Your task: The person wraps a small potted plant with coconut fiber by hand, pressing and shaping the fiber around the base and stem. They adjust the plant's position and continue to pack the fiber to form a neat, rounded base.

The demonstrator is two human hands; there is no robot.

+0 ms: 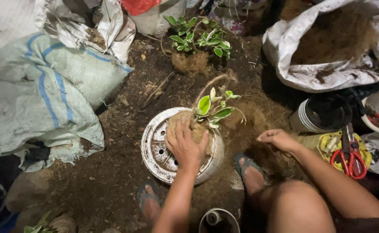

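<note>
From the head camera I look straight down at ground covered in dark soil and coir. My left hand (184, 144) lies palm-down on a ball of coir at the base of a small plant (213, 108), fingers spread and pressing it rather than closed round it. The ball sits on an overturned white pot (159, 149) with drain holes in its base, lying in the middle of the ground. The plant's green and cream leaves stick out just beyond my fingertips, and a thin brown stem arches above them.

My right hand (278, 139) is to the right of the pot, fingers pinched together on a tuft of the loose coir (258, 118) heaped there. It is apart from the pot.

My two feet in sandals rest on the soil just below the pot. A second plant (198, 39) with a coir root ball sits farther up. A blue-striped sack (47, 90) lies at left, an open bag of coir (332, 43) at upper right, and red-handled shears (349, 157) at right on a yellow thing.
</note>
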